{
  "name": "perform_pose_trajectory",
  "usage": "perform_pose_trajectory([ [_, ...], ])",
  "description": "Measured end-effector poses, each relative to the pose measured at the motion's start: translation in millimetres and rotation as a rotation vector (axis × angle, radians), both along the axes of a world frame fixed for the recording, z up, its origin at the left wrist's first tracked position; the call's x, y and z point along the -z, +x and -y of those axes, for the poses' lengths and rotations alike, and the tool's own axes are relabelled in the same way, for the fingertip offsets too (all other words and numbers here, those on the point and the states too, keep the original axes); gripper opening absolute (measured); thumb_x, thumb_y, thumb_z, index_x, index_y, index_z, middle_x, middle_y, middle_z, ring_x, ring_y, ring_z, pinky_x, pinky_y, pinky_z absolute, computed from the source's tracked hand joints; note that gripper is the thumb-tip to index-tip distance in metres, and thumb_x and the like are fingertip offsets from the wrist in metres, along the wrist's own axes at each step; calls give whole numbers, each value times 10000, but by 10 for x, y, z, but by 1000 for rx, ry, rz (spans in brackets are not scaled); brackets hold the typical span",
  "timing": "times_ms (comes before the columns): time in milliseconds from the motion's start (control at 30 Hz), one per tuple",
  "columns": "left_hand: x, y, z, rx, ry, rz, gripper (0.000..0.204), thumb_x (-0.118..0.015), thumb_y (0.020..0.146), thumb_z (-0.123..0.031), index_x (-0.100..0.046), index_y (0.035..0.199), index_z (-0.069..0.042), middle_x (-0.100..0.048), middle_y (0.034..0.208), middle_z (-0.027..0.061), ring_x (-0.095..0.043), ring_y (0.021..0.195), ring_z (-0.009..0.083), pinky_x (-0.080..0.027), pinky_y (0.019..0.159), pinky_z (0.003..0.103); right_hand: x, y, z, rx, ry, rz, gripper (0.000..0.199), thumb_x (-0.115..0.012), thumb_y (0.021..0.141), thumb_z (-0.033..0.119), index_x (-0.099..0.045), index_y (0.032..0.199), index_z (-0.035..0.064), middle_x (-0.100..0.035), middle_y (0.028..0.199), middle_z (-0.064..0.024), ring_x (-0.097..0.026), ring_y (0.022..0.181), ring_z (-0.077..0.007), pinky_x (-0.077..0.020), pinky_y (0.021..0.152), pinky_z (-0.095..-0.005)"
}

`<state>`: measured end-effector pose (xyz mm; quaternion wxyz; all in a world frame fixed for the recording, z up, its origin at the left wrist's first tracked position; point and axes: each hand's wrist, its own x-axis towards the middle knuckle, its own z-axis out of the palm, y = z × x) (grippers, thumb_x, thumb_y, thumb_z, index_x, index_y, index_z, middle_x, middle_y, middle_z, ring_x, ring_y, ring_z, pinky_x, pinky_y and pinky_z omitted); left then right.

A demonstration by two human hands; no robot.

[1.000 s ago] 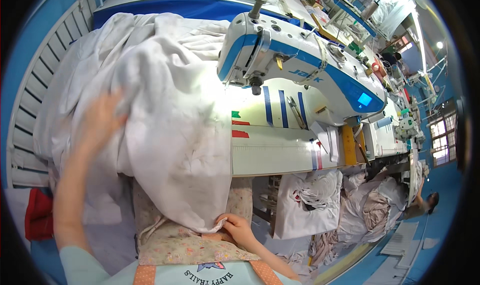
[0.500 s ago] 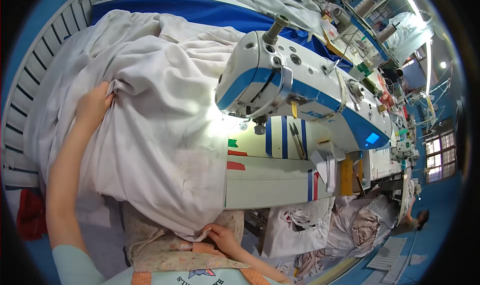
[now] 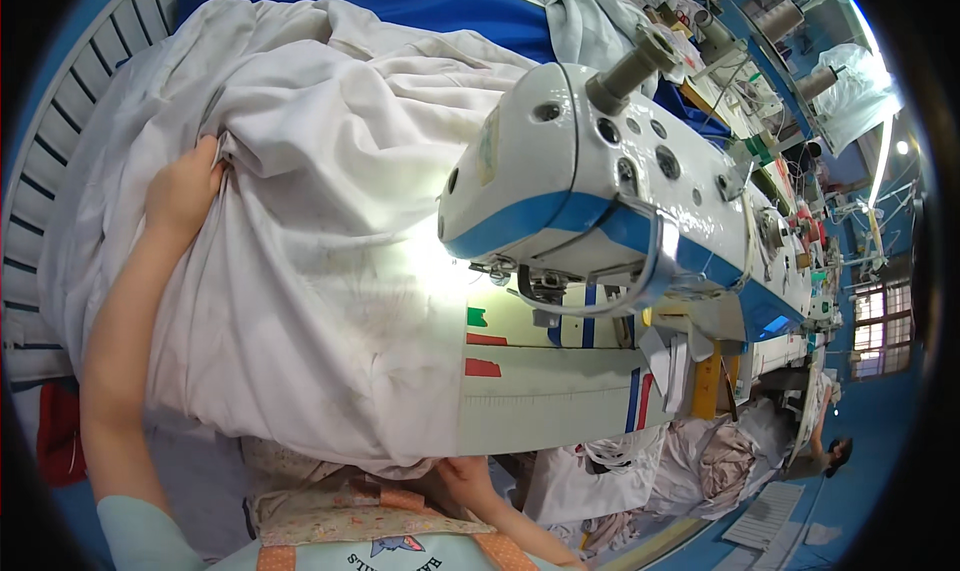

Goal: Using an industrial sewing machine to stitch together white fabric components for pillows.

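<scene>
A large white cloth (image 3: 300,301) lies in loose folds over the left side of the sewing table and hangs down over its front edge. My left hand (image 3: 184,193) is closed on a bunched fold of it, and creases fan out from the fingers. At the cloth's lower front edge, my right hand (image 3: 466,481) grips the hem; its fingertips are partly tucked beneath the fabric. A white and blue sewing machine (image 3: 520,196) stands right of the cloth. Its lamp lights the cloth's right edge beside the needle area.
A ruler-marked table panel (image 3: 540,411) with coloured tape strips runs below the machine head. White paper slips (image 3: 665,361) and a yellow piece (image 3: 706,383) lie farther right. A slatted white rail (image 3: 95,81) borders the left. Piled fabric (image 3: 720,461) sits at lower right.
My view has shifted closer to the machine, which looks larger. My left hand keeps its hold on the fold. The right hand's fingertips have gone farther under the cloth's hem.
</scene>
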<state>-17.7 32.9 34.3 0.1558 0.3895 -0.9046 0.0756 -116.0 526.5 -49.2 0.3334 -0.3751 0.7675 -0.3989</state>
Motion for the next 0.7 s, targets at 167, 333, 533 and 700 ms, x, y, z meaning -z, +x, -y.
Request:
perform_pose_trajectory([
  [167,-3,-156,116,39,-9,-36,164,-573,892,-189,-472,948,-72,-652,799,177,-626,740,414,-468,638,533,-52,-73,-39,-63,39,-118,239,-650,777,91,-696,1011,79,-677,964,-174,-632,917,-376,-485,854,-445],
  [333,-34,-393,279,6,-3,-5,148,-543,902,-193,-482,953,-67,-657,831,180,-632,770,413,-481,664,528,-221,-86,-5,-136,-15,-164,294,-663,691,74,-734,964,159,-704,863,-85,-665,806,-283,-508,753,-393],
  [533,108,-579,672,-7,-33,-37,187,-515,905,-244,-516,947,-61,-665,878,167,-635,812,401,-492,693,519,-472,-56,167,-113,-127,-268,318,-662,662,63,-742,944,184,-712,831,-45,-668,709,-237,-513,650,-325],
  [700,27,-525,827,-39,70,-97,324,-563,895,-294,-562,1121,-61,-654,1061,195,-615,994,393,-494,835,478,-605,-8,276,-75,-249,-319,373,-620,661,-17,-724,984,139,-722,915,-39,-675,787,-250,-513,686,-338],
])
